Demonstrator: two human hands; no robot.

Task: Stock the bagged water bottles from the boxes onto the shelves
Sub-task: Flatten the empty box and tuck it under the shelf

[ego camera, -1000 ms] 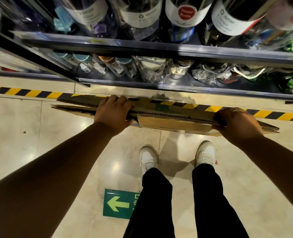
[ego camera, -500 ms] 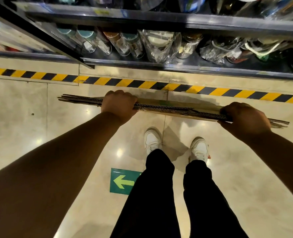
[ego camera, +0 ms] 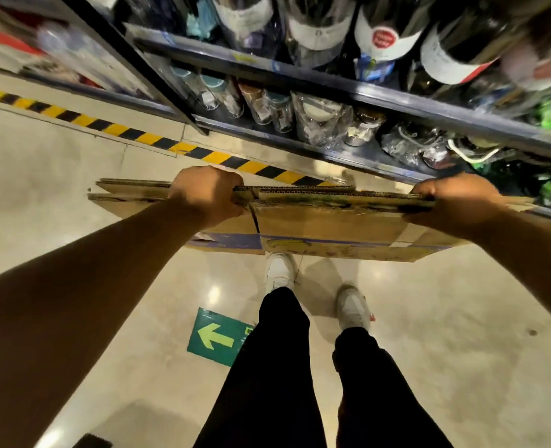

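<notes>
Head view. The flattened cardboard boxes (ego camera: 332,221) are held edge-up and roughly level in front of the body, just before the shelves (ego camera: 397,95). Judged as emptied packaging, the stack is gripped at two spaced points so that its layers stay together.

The bagged water bottles (ego camera: 319,121) stand on the lower shelf, beyond the stack.

- Left hand (ego camera: 208,192): fingers curled over the top edge, clamping the layers inboard of the left end.
- Right hand (ego camera: 455,202): fingers wrapped round the right end.

Neither hand holds a bottle.
</notes>
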